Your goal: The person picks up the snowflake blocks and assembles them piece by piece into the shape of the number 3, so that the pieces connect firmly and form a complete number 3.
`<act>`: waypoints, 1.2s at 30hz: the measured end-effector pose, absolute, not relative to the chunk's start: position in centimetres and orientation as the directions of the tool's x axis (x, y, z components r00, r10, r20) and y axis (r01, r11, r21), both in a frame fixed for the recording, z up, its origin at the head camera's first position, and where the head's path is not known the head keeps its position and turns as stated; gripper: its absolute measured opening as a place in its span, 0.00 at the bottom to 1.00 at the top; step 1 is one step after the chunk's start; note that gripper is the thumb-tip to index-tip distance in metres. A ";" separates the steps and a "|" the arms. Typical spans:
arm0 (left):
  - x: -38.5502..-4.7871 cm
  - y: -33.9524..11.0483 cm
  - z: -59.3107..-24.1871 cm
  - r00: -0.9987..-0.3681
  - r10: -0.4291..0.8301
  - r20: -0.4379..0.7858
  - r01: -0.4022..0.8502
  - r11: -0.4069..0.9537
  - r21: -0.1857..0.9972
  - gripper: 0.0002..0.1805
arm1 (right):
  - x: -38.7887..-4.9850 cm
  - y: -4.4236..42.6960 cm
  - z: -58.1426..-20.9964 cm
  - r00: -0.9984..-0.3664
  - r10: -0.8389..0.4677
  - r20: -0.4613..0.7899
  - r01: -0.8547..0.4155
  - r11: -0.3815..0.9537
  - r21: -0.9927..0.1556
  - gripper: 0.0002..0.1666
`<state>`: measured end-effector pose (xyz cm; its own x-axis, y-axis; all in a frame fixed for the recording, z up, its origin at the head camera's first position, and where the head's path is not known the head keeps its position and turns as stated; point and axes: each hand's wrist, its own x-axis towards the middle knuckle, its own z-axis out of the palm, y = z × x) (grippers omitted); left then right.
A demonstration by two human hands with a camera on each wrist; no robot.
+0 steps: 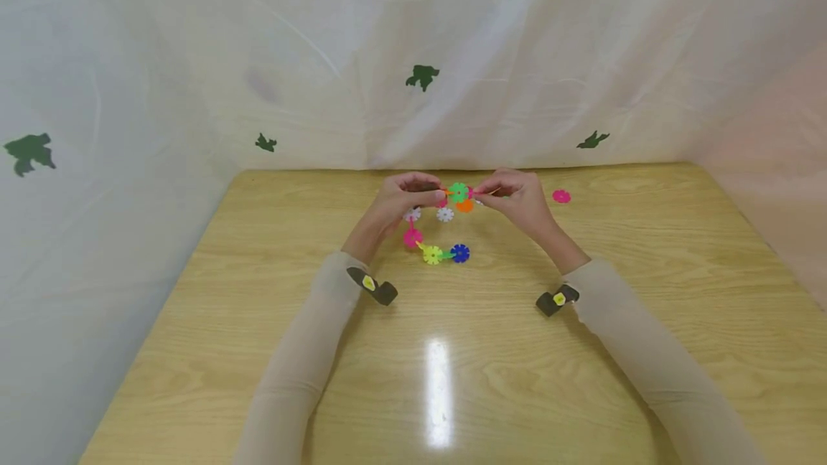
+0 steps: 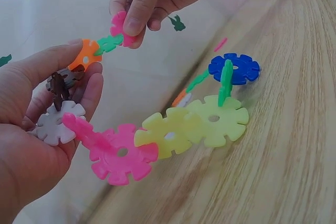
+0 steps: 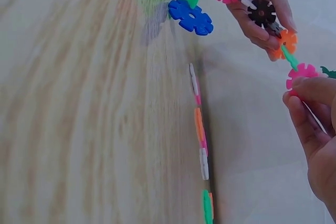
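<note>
A chain of notched plastic flower discs hangs between both hands above the table. My left hand (image 1: pixel 397 201) pinches an orange disc (image 2: pixel 83 53) between thumb and fingers. A dark disc (image 3: pixel 261 12) and a white disc (image 2: pixel 55 123) follow along the palm. Beyond them the chain continues through a pink disc (image 2: pixel 124 153), pale yellow discs (image 2: pixel 215 119) and a green disc (image 2: pixel 226 83) to a blue disc (image 1: pixel 460 253). A green disc (image 1: pixel 458 193) joins the orange one to a pink disc (image 3: pixel 302 74), whose edge my right hand (image 1: pixel 517 196) pinches with thumb and forefinger.
Loose discs lie toward the back of the wooden table (image 1: pixel 517 379), among them a white disc (image 1: pixel 445 214) and an orange disc (image 1: pixel 464 206). Another pink disc (image 1: pixel 561 196) lies right of the right hand. A pale curtain (image 1: pixel 310 56) hangs behind the table's back edge.
</note>
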<state>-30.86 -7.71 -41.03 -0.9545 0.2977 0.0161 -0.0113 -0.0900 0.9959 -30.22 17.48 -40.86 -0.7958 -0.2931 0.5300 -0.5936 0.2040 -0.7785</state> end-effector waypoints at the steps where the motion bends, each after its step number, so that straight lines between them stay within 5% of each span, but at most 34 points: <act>1: -30.9 -7.7 -41.0 -0.955 0.296 0.015 -0.013 -0.091 0.996 0.11 | -30.2 17.5 -40.9 -0.796 -0.291 0.530 -0.593 0.205 -0.779 0.03; 22: -30.9 -7.5 -40.4 -0.948 0.320 -0.008 -0.033 -0.072 0.997 0.14 | -30.1 17.3 -40.3 -0.823 -0.285 0.491 -0.552 0.200 -0.810 0.04; 36: -31.2 -7.5 -41.1 -0.943 0.332 -0.036 -0.079 -0.118 0.990 0.13 | -30.7 18.1 -39.9 -0.868 -0.378 0.321 -0.437 0.275 -0.857 0.10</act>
